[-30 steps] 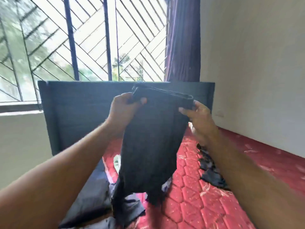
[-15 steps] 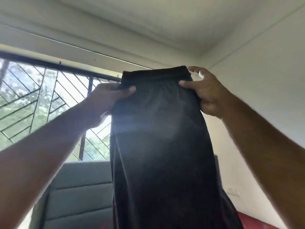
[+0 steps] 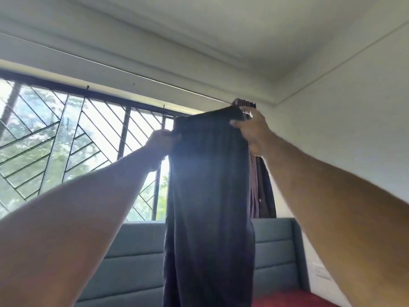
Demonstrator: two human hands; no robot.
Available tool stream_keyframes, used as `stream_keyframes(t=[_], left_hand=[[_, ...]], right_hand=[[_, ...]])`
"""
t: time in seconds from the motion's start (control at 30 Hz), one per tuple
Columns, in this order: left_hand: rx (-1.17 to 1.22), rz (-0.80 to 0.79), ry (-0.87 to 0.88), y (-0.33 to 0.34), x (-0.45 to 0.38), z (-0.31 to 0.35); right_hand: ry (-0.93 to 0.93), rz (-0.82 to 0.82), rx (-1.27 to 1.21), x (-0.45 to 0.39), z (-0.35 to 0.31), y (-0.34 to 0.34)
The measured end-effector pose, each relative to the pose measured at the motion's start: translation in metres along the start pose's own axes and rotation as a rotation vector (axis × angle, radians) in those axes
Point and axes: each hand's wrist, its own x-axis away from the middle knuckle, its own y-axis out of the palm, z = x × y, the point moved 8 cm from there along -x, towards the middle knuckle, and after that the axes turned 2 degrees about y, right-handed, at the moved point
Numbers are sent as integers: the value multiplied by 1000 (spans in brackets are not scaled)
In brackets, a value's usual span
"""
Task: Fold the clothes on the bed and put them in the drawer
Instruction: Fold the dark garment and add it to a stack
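Both arms up high: left hand [image 3: 160, 141] and right hand [image 3: 252, 129] each pinch the dark trousers [image 3: 210, 196] by the waistband, above the headboard [image 3: 274, 251], probably so the legs hang straight for folding.

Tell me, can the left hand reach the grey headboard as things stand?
Probably not right now: the left hand grips the dark garment's top edge, raised high, and the headboard sits well below; it would have to let go first.
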Motion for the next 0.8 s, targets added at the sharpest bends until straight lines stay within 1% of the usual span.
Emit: stream_keyframes(t=[0.03, 0.07, 0.17, 0.2, 0.27, 0.3, 0.33, 0.4, 0.47, 0.5, 0.57, 0.63, 0.67, 0.73, 0.8], left_hand=[[121, 11, 52, 0, -6, 13], [169, 26, 113, 0, -7, 26], [232, 41, 212, -1, 6, 60], [256, 28, 228, -2, 12, 59], [242, -22, 173, -3, 21, 34], [240, -57, 107, -1, 35, 14], [273, -105, 59, 2, 56, -11], [425, -220, -25, 19, 123, -63], [540, -239, -162, 25, 211, -135], [553, -275, -212, 29, 256, -172], [588, -379, -434, 39, 372, -257], [503, -517, -722, 44, 492, -336], [425, -606, -823, 44, 540, -365], [305, -806, -953, 46, 614, -399], [146, -1004, -1020, 44, 650, -412]], right_hand=[[-40, 23, -36, -10, -15, -1], [-69, 25, -67, -18, -26, -3], [-98, 29, -97, -20, -35, -7], [-97, 22, -106, -14, -32, -9], [-94, 1, -138, 9, -24, -14], [-71, -17, -142, 27, -12, -16], [-38, -48, -163, 47, 5, -18], [61, -113, -211, 100, 52, -23], [244, -179, -253, 176, 124, -31], [329, -232, -295, 220, 161, -33], [569, -349, -373, 334, 246, -43], [864, -431, -397, 454, 319, -57], [1003, -451, -369, 503, 347, -65], [1267, -487, -268, 583, 387, -82], [1455, -607, -175, 630, 405, -91]])
